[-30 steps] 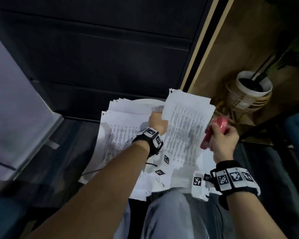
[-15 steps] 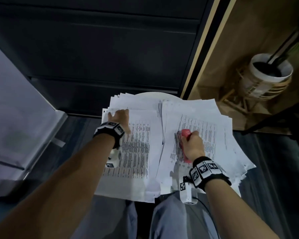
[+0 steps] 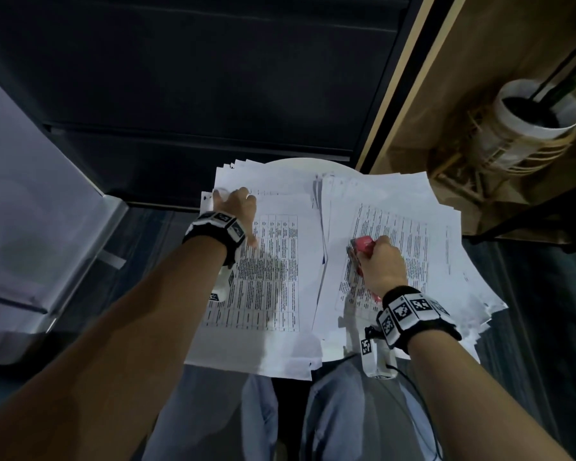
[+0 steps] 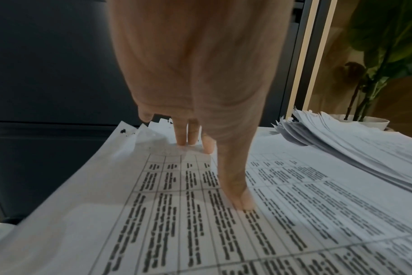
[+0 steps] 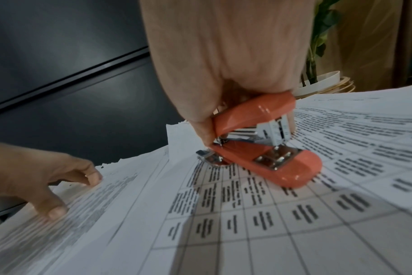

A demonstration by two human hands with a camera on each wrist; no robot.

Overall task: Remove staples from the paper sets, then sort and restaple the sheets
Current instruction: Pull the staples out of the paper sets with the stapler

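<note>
Two piles of printed sheets cover a small round white table (image 3: 300, 163). On the left pile (image 3: 273, 271) my left hand (image 3: 235, 207) lies with straight fingers (image 4: 182, 137) pressing near its far left corner, thumb (image 4: 242, 201) flat on the text. The right pile (image 3: 409, 234) carries a red stapler (image 3: 363, 247) that my right hand (image 3: 381, 266) grips from above. In the right wrist view the stapler (image 5: 270, 148) rests with its base on the top sheet, mouth open toward the camera. The left hand (image 5: 47, 178) shows at the left there.
A dark cabinet (image 3: 197, 78) stands behind the table. A potted plant in a white pot (image 3: 532, 121) sits at the right on a wooden floor. A pale box-like surface (image 3: 30, 211) is at the left. My knees (image 3: 330, 410) are under the table's near edge.
A second ago my left hand held a sheet up and the stapler was in the air. Now the sheets lie in two piles, with the stapler set down and the left hand moved to the far left corner.
</note>
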